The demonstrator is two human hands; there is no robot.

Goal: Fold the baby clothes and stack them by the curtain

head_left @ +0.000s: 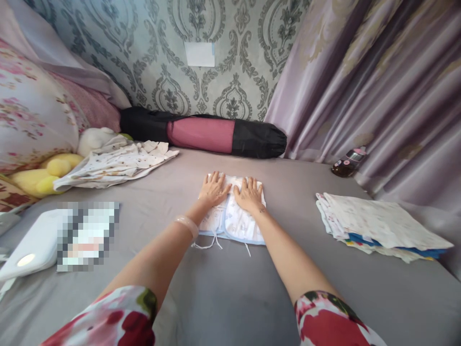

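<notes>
A small white printed baby garment with light blue edging lies flat on the grey bed sheet, and white tie strings trail from its near edge. Both hands rest on its far half, palms down. On the left side my left hand presses with fingers stretched and spread. Opposite it, my right hand lies flat too, its fingers apart. Neither hand grips the cloth. The parts of the garment under the palms are hidden.
To the right sits a stack of folded clothes, with a bottle behind it. A black and pink rolled bag lies along the wall. Crumpled cloth, a yellow plush toy and a white device are at left.
</notes>
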